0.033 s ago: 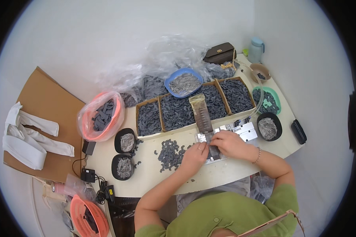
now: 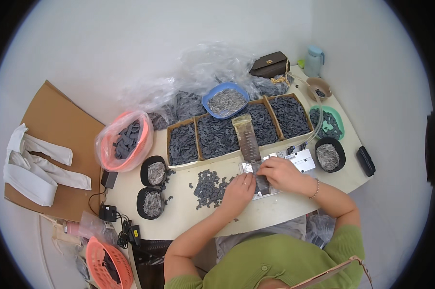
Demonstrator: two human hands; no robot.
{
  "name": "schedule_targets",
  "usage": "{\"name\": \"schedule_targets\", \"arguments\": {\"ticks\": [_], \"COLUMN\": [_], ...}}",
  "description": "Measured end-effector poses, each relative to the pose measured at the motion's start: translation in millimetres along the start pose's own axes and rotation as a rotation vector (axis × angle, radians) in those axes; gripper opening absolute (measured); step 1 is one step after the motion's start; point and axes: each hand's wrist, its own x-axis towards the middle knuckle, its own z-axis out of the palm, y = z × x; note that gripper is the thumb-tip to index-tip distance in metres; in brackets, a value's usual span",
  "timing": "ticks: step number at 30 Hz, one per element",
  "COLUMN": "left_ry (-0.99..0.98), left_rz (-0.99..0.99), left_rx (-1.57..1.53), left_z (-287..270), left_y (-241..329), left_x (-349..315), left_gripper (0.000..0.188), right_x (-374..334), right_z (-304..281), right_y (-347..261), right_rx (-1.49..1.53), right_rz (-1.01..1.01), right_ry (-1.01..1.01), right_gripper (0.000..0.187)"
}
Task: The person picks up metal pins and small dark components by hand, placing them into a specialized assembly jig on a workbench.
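Both hands work close together over a small metal fixture (image 2: 301,162) at the table's front edge. My left hand (image 2: 238,192) is closed at its left side, with the fingertips pressed together near a bright metal plate. My right hand (image 2: 281,174) pinches at the middle of the fixture, over a dark strip. Whatever sits between the fingertips of either hand is too small or hidden to make out. A clear slotted chute (image 2: 247,139) rises from the fixture toward the far side. Loose small dark grey pieces (image 2: 209,189) lie to the left of my left hand.
Beyond the hands stands a divided cardboard tray (image 2: 197,139) full of dark pieces, with a blue dish (image 2: 224,100) of metal pins on it. Black bowls of pins (image 2: 327,157) flank the work. A pink basket (image 2: 124,142), a green tray (image 2: 340,123) and a black case (image 2: 365,161) sit farther out.
Both hands shift only slightly at the fixture, and the fingers of my left hand move a little. Everything else stays in place.
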Motion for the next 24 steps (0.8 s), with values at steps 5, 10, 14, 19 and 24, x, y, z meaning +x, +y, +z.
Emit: {"name": "schedule_targets", "arguments": {"ticks": [5,10,14,19,24], "left_ry": [-0.03,0.003,0.025,0.022,-0.081], "left_rz": [-0.048,-0.122,-0.403,-0.312,-0.216], "left_rx": [0.14,-0.102,-0.043,-0.245,-0.39], "left_z": [-17,-26,-34,-32,-25], "left_y": [28,22,-34,-71,-80], "left_x": [-10,-30,-36,-34,-28], "left_gripper": [0.035,0.032,0.022,0.016,0.011], "right_x": [30,61,70,75,56], "right_z": [9,37,55,51,10], "right_y": [-1,-7,-23,-21,0], "right_rx": [0.031,-0.207,-0.42,-0.339,-0.033], "right_rz": [-0.053,-0.175,-0.178,-0.212,-0.069], "right_ry": [0.027,-0.135,-0.245,-0.18,-0.014], "right_gripper": [0.019,0.012,0.007,0.01,0.012]}}
